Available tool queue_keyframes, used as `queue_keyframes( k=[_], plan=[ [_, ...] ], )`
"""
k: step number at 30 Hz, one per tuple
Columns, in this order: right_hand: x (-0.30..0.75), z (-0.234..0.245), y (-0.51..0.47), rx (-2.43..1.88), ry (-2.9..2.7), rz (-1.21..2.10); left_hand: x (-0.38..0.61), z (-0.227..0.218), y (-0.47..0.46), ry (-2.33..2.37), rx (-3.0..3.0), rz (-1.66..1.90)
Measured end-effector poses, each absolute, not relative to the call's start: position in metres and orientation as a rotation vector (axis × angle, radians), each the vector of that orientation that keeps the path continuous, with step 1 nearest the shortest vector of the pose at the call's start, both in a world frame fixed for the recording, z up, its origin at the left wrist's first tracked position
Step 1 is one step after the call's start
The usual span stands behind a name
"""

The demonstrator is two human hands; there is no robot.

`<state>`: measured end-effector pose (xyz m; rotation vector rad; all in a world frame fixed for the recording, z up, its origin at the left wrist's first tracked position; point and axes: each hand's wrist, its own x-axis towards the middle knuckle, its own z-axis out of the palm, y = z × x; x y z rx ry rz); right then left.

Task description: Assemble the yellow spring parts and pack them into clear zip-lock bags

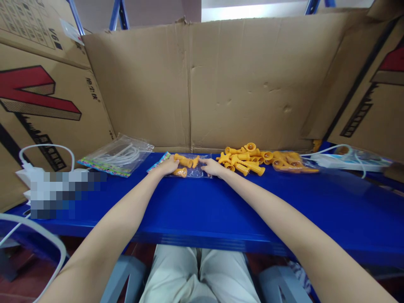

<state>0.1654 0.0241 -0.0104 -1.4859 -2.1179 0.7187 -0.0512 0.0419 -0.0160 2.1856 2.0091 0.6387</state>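
Two hands at the ends of a small clear bag (190, 169) on the blue desk (202, 210)

The bag lay flat near the cardboard wall (221, 84), its long axis running left to right and its printed end pointing left. The left hand (168, 165) rested on that end, but whether it pinched the film I cannot tell. The right hand (213, 167) was loosely spread, forefinger touching the right edge, apparently to keep the bag flat. The yellow plastic pieces (184, 161) inside lay mostly lengthwise, and a loose pile (244, 160) was just to the right
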Motion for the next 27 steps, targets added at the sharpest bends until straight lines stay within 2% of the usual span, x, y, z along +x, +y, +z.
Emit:
queue_keyframes(
  k=[8,17,24,27],
  plan=[
    [0.166,-0.018,0.036,-1.369,-2.258,0.498,-0.048,-0.013,0.037,2.002,2.234,0.551],
    [0.165,-0.024,0.039,-1.259,-2.190,0.512,-0.051,-0.011,0.045,1.985,2.380,0.248],
    [0.174,-0.002,0.020,-1.349,-2.053,0.829,-0.052,-0.014,0.049,2.027,2.375,0.212],
    [0.184,0.014,0.013,-1.414,-2.025,0.609,-0.057,-0.017,0.055,2.074,2.348,0.205]
  ],
)
